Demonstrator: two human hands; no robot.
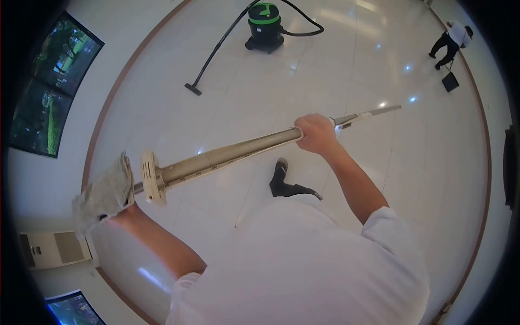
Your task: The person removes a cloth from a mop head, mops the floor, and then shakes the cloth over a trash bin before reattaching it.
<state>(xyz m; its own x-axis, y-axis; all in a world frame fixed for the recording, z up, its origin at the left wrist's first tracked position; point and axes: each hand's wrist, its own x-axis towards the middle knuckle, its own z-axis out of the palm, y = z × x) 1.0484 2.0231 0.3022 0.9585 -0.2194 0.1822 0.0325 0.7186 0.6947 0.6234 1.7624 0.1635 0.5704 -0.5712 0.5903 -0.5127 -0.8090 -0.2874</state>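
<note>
A long beige mop (216,157) is held up slantwise in front of me, with a sleeve round its pole and a slotted collar (151,177) near its left end. My right hand (317,133) wraps round the pole just past the sleeve. The thin far end of the pole points up to the right. Beyond the collar, a worn grey cloth head (107,192) covers the pole's left end. My left hand (120,215) is at the lower edge of this cloth, which hides the fingers, so their grip does not show.
A black and green vacuum cleaner (265,27) stands ahead on the shiny tiled floor (325,70), its floor nozzle (193,89) lying to the left. At the far right another person (454,40) bends beside a black dustpan (450,82). Windows (54,86) line the left wall.
</note>
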